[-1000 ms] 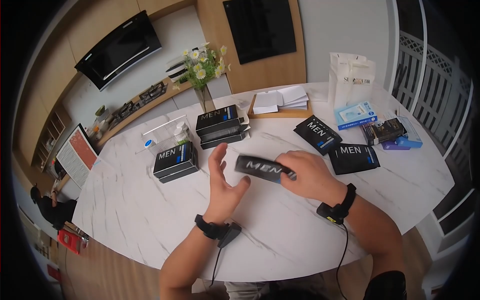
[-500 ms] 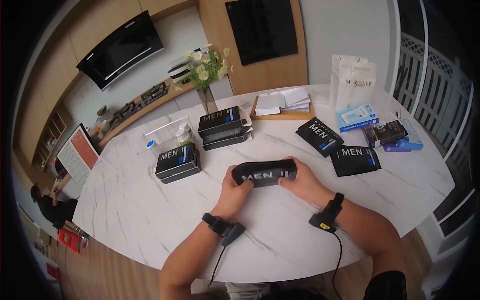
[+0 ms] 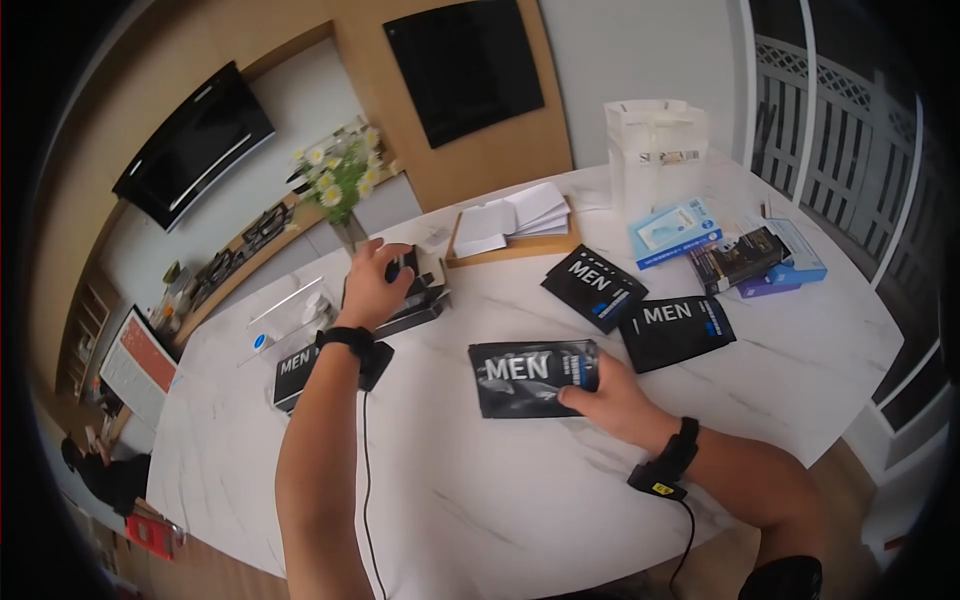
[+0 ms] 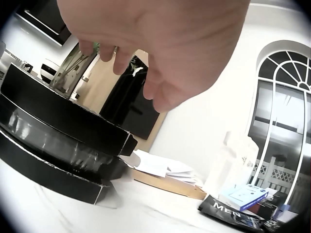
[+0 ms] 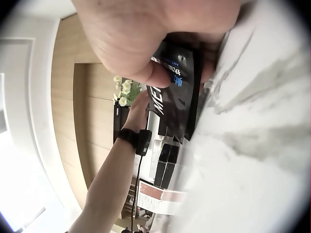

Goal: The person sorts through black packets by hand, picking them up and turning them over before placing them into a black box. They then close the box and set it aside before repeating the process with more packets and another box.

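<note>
My right hand (image 3: 622, 402) pinches a black pouch printed MEN (image 3: 520, 385) by its right end, thumb on the front, low over the table. The same pouch shows side-on in the right wrist view, with the thumb across its print. My left hand (image 3: 374, 288) reaches over the stack of black boxes (image 4: 58, 114) at the far left, fingers spread and angled down. In the left wrist view its fingertips hang above the top box, with a gap below them. One box in the stack has open end flaps. Another black MEN box (image 3: 292, 376) is partly hidden by my left wrist.
Two more black MEN pouches (image 3: 594, 287) lie on the right. Behind them are small blue and dark boxes (image 3: 738, 258) and a white paper bag (image 3: 655, 155). A wooden tray (image 3: 515, 252) with papers and a flower vase (image 3: 350, 232) stand at the back.
Both hands held the pouch half a second ago. My left hand has let go and moved forward and left to the stacked boxes. The pouch now lies flatter, its front showing, in my right hand.
</note>
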Tool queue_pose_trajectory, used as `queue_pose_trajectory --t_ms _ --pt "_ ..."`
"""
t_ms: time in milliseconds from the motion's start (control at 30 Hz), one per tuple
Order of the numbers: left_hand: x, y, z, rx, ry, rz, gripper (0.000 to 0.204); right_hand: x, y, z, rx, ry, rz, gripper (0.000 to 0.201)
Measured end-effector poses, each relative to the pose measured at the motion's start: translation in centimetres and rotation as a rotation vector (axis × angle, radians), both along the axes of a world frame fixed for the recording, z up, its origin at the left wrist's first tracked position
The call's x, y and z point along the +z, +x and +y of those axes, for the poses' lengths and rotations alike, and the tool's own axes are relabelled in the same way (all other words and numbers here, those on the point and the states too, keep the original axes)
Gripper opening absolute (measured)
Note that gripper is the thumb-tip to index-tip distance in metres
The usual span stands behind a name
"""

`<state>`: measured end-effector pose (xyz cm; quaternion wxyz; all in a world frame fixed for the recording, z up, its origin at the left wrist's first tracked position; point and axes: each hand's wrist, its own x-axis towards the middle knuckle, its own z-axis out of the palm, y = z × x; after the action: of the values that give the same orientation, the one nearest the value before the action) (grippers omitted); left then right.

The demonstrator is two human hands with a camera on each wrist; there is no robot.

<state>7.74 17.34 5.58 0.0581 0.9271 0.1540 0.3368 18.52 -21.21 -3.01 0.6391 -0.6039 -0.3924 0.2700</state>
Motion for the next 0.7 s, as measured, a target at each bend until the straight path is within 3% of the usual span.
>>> queue_pose_trajectory --t_ms 133,167,267,300,400,433,567,700 --pt "-0.2 3.0 2.2 0.114 0.011 0.203 0.051 -0.8 0.3 0.2 0.004 0.022 0.005 0.044" --pt "-0.1 3.4 2.1 0.192 -0.069 0.302 0.065 -0.7 0.2 0.2 0.001 0.02 0.004 0.044" --pt "-0.2 4.2 2.4 0.243 -0.19 0.516 0.075 -0.1 0.2 0.1 0.012 0.021 0.016 0.043" --pt "-0.4 4.4 3.2 0.229 -0.245 0.569 0.089 -0.1 0.2 0.0 0.02 0.02 0.026 0.043" --pt "2.4 4.4 -0.5 0.36 -0.165 0.724 0.097 -0.7 0.4 0.3 0.015 -0.012 -0.024 0.044" --pt "3.0 4.5 -0.2 0.29 -0.27 0.717 0.104 -0.6 0.5 0.4 0.019 -0.04 -0.02 0.045" --pt "2.8 4.7 -2.6 0.297 -0.166 0.708 0.101 -0.3 0.3 0.4 -0.012 -0.002 -0.007 0.043" --pt "3.4 1.4 -8.6 0.069 -0.062 0.511 0.104 -1.4 0.8 0.6 -0.02 0.064 -0.017 0.043"
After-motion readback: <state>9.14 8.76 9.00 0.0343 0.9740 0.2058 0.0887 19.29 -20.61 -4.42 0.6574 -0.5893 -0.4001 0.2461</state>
